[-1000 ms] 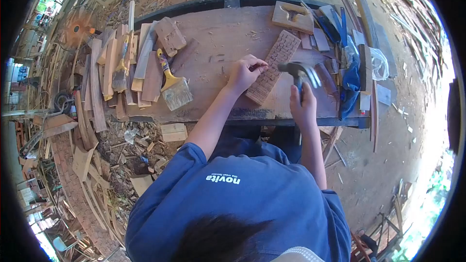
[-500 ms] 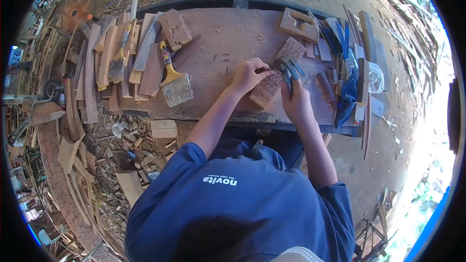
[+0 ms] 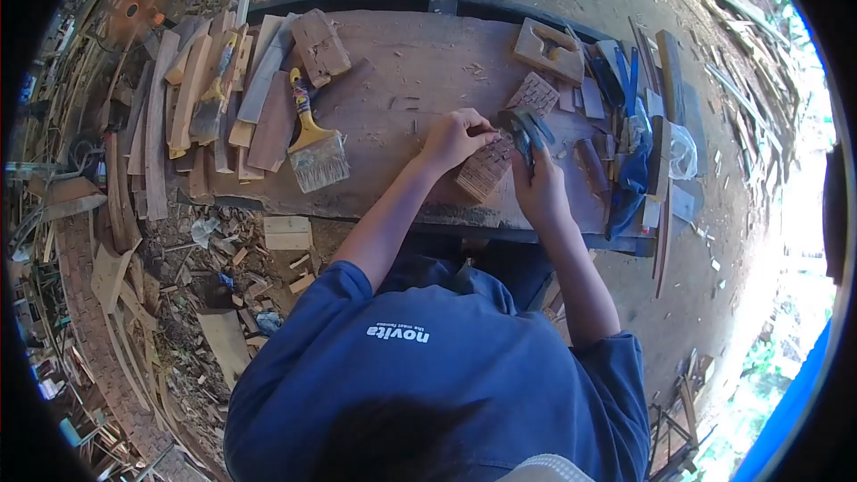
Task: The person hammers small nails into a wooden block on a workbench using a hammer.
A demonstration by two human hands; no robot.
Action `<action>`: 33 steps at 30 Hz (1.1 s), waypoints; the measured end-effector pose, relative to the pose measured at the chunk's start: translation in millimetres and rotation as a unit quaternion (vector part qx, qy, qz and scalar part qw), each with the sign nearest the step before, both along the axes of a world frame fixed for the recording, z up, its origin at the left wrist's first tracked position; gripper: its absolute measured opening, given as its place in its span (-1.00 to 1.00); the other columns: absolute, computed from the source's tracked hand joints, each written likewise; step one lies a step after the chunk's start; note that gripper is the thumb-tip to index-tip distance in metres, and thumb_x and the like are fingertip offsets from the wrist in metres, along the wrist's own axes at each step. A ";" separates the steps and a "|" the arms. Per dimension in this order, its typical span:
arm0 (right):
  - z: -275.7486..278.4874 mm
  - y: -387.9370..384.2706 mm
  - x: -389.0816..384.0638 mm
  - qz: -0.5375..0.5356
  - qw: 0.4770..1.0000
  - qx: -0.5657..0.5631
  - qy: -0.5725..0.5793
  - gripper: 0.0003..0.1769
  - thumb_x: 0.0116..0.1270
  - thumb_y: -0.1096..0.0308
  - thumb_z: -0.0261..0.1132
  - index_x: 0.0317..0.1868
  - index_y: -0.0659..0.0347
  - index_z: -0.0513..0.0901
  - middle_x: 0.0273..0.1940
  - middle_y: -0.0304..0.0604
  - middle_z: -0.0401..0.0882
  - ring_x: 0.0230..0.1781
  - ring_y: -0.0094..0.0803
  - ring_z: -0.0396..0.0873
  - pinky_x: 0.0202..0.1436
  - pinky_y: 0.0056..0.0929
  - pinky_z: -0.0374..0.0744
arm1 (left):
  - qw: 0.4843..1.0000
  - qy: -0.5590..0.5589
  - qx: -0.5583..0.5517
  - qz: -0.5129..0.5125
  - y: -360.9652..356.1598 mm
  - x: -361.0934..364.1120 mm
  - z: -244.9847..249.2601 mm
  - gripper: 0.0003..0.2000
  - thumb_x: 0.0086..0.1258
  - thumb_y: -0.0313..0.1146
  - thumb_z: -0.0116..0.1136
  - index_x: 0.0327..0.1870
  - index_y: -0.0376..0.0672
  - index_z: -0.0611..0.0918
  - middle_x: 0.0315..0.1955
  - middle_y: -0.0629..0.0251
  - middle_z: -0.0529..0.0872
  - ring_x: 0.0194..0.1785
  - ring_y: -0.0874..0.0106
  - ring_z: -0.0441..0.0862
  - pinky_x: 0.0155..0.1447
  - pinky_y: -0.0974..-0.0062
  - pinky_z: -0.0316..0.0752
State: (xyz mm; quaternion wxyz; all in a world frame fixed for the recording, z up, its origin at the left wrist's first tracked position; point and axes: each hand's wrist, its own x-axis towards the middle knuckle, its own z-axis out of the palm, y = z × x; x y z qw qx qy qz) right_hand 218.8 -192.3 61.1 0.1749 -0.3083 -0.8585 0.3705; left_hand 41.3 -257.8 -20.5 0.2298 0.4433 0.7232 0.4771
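My left hand (image 3: 453,140) is closed in a pinch at the upper left edge of a carved wooden block (image 3: 483,174). Whatever sits between its thumb and finger is too small to make out. My right hand (image 3: 540,186) grips a claw hammer (image 3: 528,128), whose dark head is over the upper end of the block, close to my left fingertips. Most of its handle is hidden by the hand. The block lies slantwise on the wooden bench (image 3: 402,49), its face cut with rows of small notches. A similar notched block (image 3: 536,92) lies just beyond the hammer.
To the left are a wide paintbrush (image 3: 314,143), a second brush (image 3: 211,112) and several wood strips (image 3: 161,125). A handled wooden piece (image 3: 547,49) rests at the back right. Blue cloth (image 3: 628,201), a clear plastic bag (image 3: 683,153) and boards crowd the right end. Scraps litter the ground.
The hammer head has shifted slightly toward my left fingertips. My left hand keeps its pinch at the block. The whole view has moved a little.
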 end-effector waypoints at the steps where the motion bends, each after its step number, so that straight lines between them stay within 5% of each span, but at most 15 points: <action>1: 1.1 -2.0 0.0 -0.005 1.000 0.006 0.028 -0.58 0.45 0.34 0.24 0.22 0.36 0.41 -0.35 0.35 0.64 -0.25 0.29 0.66 -0.27 0.02 0.59 | 1.000 -0.002 0.000 0.001 -0.6 0.8 -0.5 -0.81 0.21 -0.32 0.47 -0.23 -0.19 0.77 -0.32 0.25 0.76 -0.22 0.32 0.72 -0.11 0.41 0.57; 8: -7.4 2.8 2.7 -0.001 1.000 0.003 -0.025 -0.59 0.45 0.34 0.23 0.22 0.35 0.42 -0.33 0.35 0.64 -0.25 0.28 0.65 -0.28 -0.01 0.59 | 0.997 -0.013 0.076 -0.028 0.1 -0.5 -5.9 -0.83 0.19 -0.33 0.49 -0.34 -0.22 0.76 -0.37 0.32 0.69 -0.30 0.44 0.66 -0.19 0.47 0.52; 10: 2.0 -2.8 1.7 -0.028 0.999 0.002 0.032 -0.61 0.45 0.31 0.27 0.17 0.37 0.51 -0.41 0.30 0.61 -0.40 0.17 0.66 -0.37 -0.19 0.55 | 0.996 -0.009 0.075 -0.041 -1.0 3.6 -0.7 -0.82 0.19 -0.31 0.49 -0.35 -0.22 0.77 -0.37 0.32 0.69 -0.30 0.45 0.66 -0.19 0.48 0.52; 18: -5.0 -2.7 12.1 -0.022 0.999 0.019 0.024 -0.60 0.46 0.26 0.26 0.15 0.39 0.52 -0.41 0.30 0.61 -0.41 0.13 0.67 -0.35 -0.19 0.55 | 0.998 0.035 0.042 -0.041 -0.1 4.8 -1.2 -0.71 0.15 -0.18 0.52 -0.36 -0.25 0.77 -0.38 0.35 0.64 -0.25 0.42 0.65 -0.18 0.44 0.49; 29: 15.5 1.7 15.1 -0.028 0.999 -0.001 0.018 -0.61 0.47 0.23 0.27 0.11 0.38 0.53 -0.38 0.30 0.62 -0.36 0.14 0.68 -0.32 -0.21 0.56 | 0.998 0.030 0.024 -0.046 -2.1 7.4 6.3 -0.82 0.18 -0.20 0.48 -0.28 -0.05 0.82 -0.35 0.35 0.67 -0.21 0.35 0.66 -0.12 0.40 0.52; 33: 27.8 13.2 12.9 0.006 0.998 0.005 -0.066 -0.67 0.48 0.24 0.25 0.00 0.37 0.51 -0.36 0.31 0.62 -0.26 0.22 0.65 -0.25 -0.13 0.56 | 0.997 0.039 0.045 -0.048 -1.2 4.7 0.2 -0.80 0.19 -0.20 0.48 -0.28 -0.08 0.82 -0.37 0.39 0.66 -0.24 0.43 0.64 -0.17 0.46 0.49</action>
